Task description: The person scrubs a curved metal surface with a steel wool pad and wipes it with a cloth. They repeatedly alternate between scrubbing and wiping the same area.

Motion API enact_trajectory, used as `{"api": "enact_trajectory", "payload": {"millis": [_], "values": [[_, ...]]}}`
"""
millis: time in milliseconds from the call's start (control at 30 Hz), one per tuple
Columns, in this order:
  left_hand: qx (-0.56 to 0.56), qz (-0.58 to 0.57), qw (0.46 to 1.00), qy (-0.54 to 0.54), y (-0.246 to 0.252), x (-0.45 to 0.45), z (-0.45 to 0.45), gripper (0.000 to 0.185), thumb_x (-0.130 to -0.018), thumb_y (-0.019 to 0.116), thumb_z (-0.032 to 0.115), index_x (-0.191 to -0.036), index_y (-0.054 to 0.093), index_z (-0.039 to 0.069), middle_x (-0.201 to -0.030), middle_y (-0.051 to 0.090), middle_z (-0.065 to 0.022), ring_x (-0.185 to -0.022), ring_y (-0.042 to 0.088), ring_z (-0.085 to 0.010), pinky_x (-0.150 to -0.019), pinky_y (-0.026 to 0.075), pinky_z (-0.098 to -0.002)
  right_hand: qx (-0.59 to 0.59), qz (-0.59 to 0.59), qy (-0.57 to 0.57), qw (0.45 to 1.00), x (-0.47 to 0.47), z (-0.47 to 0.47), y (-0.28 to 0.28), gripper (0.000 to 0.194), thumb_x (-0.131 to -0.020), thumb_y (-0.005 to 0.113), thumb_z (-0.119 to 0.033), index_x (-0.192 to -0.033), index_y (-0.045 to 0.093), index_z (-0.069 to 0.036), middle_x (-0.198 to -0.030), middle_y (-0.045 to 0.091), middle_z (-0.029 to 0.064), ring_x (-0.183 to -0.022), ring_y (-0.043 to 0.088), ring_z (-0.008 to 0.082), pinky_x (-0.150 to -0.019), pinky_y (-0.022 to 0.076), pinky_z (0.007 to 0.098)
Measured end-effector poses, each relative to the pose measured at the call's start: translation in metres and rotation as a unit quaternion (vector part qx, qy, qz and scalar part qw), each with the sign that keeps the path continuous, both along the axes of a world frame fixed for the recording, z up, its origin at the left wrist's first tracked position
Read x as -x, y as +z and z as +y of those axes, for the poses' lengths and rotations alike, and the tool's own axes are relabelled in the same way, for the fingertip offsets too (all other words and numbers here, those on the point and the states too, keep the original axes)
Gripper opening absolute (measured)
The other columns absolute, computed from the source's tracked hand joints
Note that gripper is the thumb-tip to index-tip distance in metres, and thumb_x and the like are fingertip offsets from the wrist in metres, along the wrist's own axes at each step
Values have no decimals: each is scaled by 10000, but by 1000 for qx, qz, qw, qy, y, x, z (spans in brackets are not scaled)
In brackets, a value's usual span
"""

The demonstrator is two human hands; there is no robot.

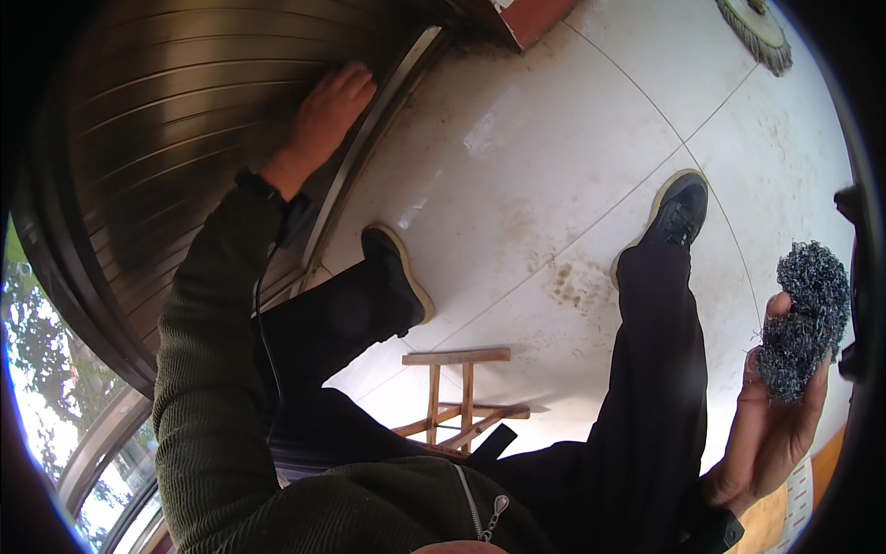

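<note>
My right hand [772, 433] holds up a clump of grey steel wool [806, 318] between thumb and fingers, away to the right above the floor. On the other side, my left hand [332, 114] is at a dark ribbed metal panel [201, 118], close to its lower edge strip. Its fingers are bent and somewhat blurred. Whether it touches the panel, or has anything under the fingers, I cannot tell. A black band and a thin cable [266, 353] run along the left sleeve.
A wooden stool [465, 388] is beneath me, between my legs. Pale floor tiles [498, 180] bear dirt marks. A bristle brush head [758, 34] lies at the far right. A red object [536, 21] stands near the panel's far end. Window glass [55, 346] is at left.
</note>
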State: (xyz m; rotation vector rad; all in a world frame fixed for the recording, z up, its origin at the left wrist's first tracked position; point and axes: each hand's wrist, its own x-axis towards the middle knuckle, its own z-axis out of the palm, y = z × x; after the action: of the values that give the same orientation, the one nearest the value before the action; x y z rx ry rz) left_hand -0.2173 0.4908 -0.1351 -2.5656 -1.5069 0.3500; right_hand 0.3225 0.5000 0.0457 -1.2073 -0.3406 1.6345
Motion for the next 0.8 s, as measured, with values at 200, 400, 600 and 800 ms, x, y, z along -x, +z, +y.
{"api": "enact_trajectory", "payload": {"millis": [200, 400, 600, 800], "values": [[-58, 25, 991, -119, -3, -39, 91, 314, -869, 566, 106, -1169, 613, 28, -1300, 538, -135, -1224, 512, -304, -1068, 419, -396, 10, -3, -3, 1000, 7, 3, -2, 667, -983, 568, -88, -1512, 182, 37, -1476, 345, 323, -1336, 467, 346, -1047, 461, 403], [-112, 1, 992, -59, -78, -52, 119, 248, -891, 490, 115, -1048, 646, 2, -1175, 598, -171, -1167, 535, -333, -1056, 420, -416, 56, -46, -12, 997, 14, 7, 1, 679, -980, 579, -105, -1518, 188, 32, -1465, 366, 315, -1315, 489, 329, -1017, 464, 380], [-15, -151, 986, 73, -133, -58, 131, 263, -925, 480, 139, -1079, 647, 6, -1167, 602, -190, -1205, 517, -345, -1034, 411, -437, 67, -76, -27, 994, 17, 9, -2, 676, -977, 578, -101, -1517, 195, 36, -1464, 365, 315, -1312, 491, 336, -1003, 484, 385], [-69, 42, 996, -32, -36, -43, 103, 304, -934, 527, 181, -1192, 612, 45, -1266, 559, -149, -1272, 475, -286, -1047, 402, -412, 62, -24, 11, 998, 13, 5, 2, 684, -978, 575, -97, -1518, 177, 35, -1469, 354, 327, -1325, 476, 357, -1003, 498, 410]]}}
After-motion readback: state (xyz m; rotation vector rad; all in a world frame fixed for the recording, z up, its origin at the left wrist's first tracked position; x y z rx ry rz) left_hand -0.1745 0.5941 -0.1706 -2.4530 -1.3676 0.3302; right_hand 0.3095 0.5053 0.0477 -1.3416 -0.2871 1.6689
